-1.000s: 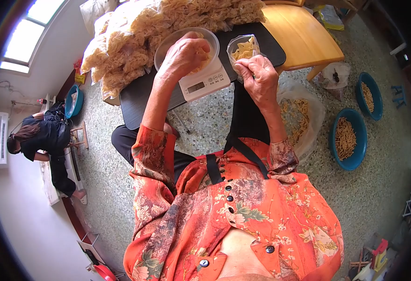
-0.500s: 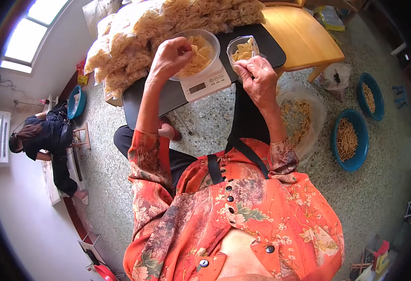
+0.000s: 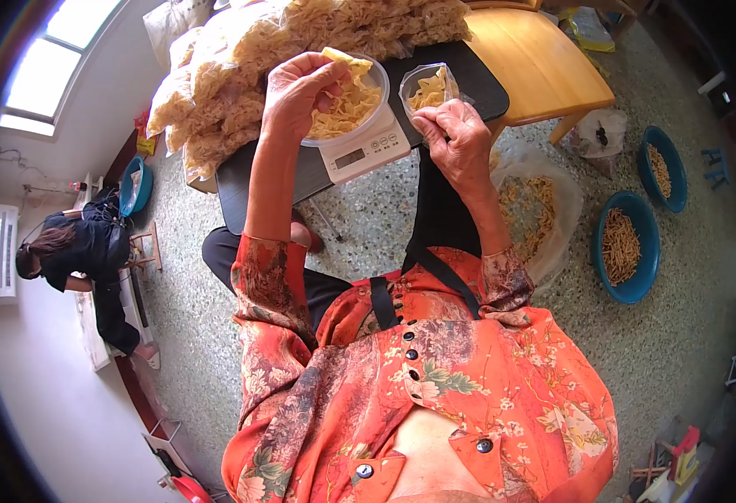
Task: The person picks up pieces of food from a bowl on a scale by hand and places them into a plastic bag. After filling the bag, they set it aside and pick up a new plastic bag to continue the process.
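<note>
Two bare hands up top, approx 11 & 1 o'clock. L hand [image 3: 299, 90] at 11: thumb & fingers pinched on a yellow pc [image 3: 348, 59], just over a clear bowl [image 3: 385, 90] that's part-full w/ more of the same. Bowl's at 12, on a white scale [image 3: 384, 151]; display digits too small to read. R hand [image 3: 456, 138] at 1: thumb & fingertips clenched on the near edge of a clear packet [image 3: 406, 90], a few yellow pcs inside. Packet's at approx 12:30, over the dark table [image 3: 238, 189], to the bowl's 3 o'clock, apart from it.

Big pile of filled bags [image 3: 225, 92] at 11, right by the bowl. Wooden chair [image 3: 531, 67] at 1, beside table. On floor: big clear bag [image 3: 567, 222] w/ yellowish bits, btwn 2 & 3; blue basin [image 3: 651, 260] w/ stick-shaped pcs at 3; 2nd basin [image 3: 679, 180] beyond it, btwn 2 & 3, also loaded. Co-worker [image 3: 79, 247] in dark clothes at 9, bent over, hands unclear.
</note>
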The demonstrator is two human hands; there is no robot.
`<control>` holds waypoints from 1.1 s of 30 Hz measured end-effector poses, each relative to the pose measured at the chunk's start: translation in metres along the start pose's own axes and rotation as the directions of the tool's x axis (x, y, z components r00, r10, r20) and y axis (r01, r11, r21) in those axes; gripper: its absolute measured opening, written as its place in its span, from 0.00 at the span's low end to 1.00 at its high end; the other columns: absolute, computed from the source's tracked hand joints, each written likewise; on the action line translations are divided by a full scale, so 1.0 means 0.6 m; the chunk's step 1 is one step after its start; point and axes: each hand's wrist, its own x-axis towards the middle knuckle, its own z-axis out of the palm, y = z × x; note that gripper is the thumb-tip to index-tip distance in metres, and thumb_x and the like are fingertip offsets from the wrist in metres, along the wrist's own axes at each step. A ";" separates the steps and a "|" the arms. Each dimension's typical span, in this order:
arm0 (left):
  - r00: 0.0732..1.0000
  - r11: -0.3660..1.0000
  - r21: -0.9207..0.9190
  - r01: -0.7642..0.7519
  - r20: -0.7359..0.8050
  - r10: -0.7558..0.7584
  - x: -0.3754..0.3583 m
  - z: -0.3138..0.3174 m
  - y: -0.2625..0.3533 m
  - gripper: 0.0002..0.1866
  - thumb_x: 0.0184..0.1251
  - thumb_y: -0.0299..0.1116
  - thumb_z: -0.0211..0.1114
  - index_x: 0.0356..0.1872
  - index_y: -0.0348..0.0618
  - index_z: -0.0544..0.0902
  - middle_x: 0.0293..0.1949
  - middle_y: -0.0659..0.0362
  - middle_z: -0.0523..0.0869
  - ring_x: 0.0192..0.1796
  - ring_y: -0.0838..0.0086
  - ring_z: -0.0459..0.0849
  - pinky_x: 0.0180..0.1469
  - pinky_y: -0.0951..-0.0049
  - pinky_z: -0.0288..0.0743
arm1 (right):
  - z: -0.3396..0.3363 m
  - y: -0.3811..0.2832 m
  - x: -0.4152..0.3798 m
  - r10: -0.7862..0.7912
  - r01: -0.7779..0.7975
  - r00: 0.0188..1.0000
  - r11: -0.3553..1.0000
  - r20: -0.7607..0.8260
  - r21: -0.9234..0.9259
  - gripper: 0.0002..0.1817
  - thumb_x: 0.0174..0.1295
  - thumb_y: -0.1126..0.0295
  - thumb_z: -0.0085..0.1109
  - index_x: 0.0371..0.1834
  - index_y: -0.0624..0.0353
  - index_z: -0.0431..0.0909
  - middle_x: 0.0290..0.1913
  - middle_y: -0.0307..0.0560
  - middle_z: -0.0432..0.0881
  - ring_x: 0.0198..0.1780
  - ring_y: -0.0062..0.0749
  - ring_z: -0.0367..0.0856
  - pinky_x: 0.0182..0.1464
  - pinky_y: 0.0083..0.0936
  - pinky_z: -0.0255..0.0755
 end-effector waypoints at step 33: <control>0.906 0.719 0.573 -0.394 0.113 0.408 0.007 0.142 -0.033 0.06 0.63 0.26 0.74 0.38 0.37 0.88 0.32 0.59 0.90 0.32 0.79 0.86 0.39 0.76 0.81 | -0.002 0.004 -0.001 -0.005 0.004 0.999 1.000 -0.036 -0.012 0.06 0.56 0.71 0.74 0.35 0.57 0.89 0.30 0.45 0.83 0.34 0.44 0.83 0.39 0.37 0.78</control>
